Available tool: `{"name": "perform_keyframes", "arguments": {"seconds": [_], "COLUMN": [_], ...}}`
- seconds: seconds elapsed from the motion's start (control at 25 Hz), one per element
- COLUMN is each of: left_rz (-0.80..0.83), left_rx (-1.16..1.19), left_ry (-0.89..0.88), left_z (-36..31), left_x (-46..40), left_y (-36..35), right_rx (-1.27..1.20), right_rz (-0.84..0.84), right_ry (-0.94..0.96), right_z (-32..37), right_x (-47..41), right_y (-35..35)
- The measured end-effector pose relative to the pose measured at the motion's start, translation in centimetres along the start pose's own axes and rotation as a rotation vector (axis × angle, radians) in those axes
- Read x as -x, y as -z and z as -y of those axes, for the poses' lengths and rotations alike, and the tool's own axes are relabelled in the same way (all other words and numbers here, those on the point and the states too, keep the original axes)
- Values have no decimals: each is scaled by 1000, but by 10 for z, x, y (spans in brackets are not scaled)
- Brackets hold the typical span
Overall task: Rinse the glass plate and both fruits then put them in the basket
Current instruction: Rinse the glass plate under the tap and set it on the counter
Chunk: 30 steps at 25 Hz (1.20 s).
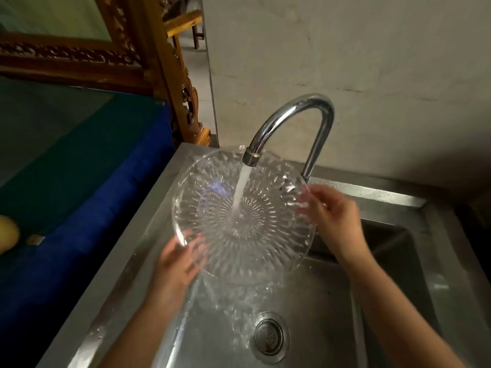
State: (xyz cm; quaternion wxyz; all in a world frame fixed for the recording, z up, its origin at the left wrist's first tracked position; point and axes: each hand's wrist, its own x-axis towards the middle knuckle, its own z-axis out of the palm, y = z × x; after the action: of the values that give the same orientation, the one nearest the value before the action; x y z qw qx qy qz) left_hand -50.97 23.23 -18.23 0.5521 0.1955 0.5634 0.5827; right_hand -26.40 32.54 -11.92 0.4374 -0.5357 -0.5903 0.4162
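A clear, ribbed glass plate (pixel 228 232) is held over the steel sink (pixel 332 328), under a running stream of water from the chrome tap (pixel 297 120). The water lands near the plate's middle. My left hand (pixel 176 264) grips the plate's near-left rim, fingers underneath. At the far-right rim my right hand (pixel 332 211) holds the edge. One yellowish fruit (pixel 8 233) lies at the far left edge of the view on the blue-covered surface. The second fruit and the basket are out of view.
The sink's drain strainer (pixel 269 337) sits below the plate. A blue cloth-covered table (pixel 79 181) adjoins the sink on the left, with a carved wooden frame (pixel 159 62) behind it. A plain wall (pixel 372 62) rises behind the tap.
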Motion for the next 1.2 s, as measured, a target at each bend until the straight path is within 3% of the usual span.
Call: {"name": "perform_keyframes", "arguments": {"seconds": [0.08, 0.16, 0.28, 0.36, 0.56, 0.8, 0.92, 1.0, 1.12, 1.2], "left_rz": [42, 76, 46, 13, -43, -27, -30, -5, 42, 68], "left_rx": [181, 292, 252, 160, 76, 68, 51, 39, -12, -79], "left_ry": [141, 227, 264, 276, 208, 209, 169, 146, 88, 21], "left_z": [28, 47, 55, 55, 40, 39, 39, 36, 27, 21], "left_x": [9, 23, 44, 51, 48, 46, 43, 44, 45, 46], "left_y": [-8, -3, 20, 33, 43, 43, 45, 45, 42, 42], "right_rx": [150, 215, 114, 42, -57, -214, -205, -98, -153, -235], "right_rz": [42, 169, 284, 261, 48, 166, 51, 122, 420, 411], "right_ry": [-13, -223, -673, -763, -760, -780, -710, -620, -567, -508], "right_z": [16, 16, 7, -1, -3, -42, -47, -47, -61, -72], "right_x": [-22, -39, -55, -64, -94, -60, -54, -36, 14, 40], "right_y": [9, 11, -1, -18, -45, -30, -28, -27, -21, -12]}}
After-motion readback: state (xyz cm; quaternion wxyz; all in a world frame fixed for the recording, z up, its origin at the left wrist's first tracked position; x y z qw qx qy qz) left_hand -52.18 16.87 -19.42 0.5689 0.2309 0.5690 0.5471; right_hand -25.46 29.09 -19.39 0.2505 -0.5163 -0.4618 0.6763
